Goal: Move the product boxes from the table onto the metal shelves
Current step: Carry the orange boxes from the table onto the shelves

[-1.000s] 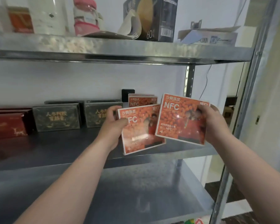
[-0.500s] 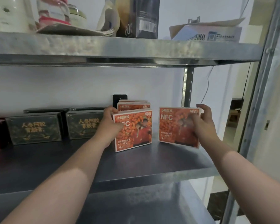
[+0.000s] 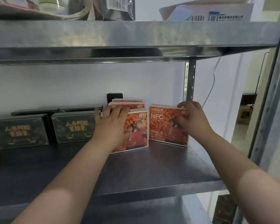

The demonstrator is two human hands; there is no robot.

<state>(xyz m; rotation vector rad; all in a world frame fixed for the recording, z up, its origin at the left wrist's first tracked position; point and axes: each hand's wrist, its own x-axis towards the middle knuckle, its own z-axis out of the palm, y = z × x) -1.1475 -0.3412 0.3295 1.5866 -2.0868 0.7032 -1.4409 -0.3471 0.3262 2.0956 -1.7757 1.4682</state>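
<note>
My left hand (image 3: 111,125) grips the left orange box (image 3: 137,131). The fingers curl over its top edge and the palm covers the left part of its front face. My right hand (image 3: 192,121) pinches the right orange box (image 3: 164,126) at its upper right corner, with the fingers on the top edge and the thumb on the front face. The 2 hands are apart, 1 on each box.

Both boxes stand upright on the middle shelf (image 3: 152,168), bottom edges on its dark surface, printed fronts toward me. They stand just beside each other; I cannot tell whether their edges touch. The right orange box is near the perforated upright (image 3: 189,81).

Directly behind the left orange box stand the rear orange boxes (image 3: 128,105), 2 in number, with only their upper parts showing. On the same shelf, a dark green box (image 3: 73,126) with gold lettering stands just left of my left hand, and a second dark green box (image 3: 19,131) stands beside it, further left.

The upper shelf (image 3: 136,34) carries a cardboard carton (image 3: 217,13) with a barcode label
</note>
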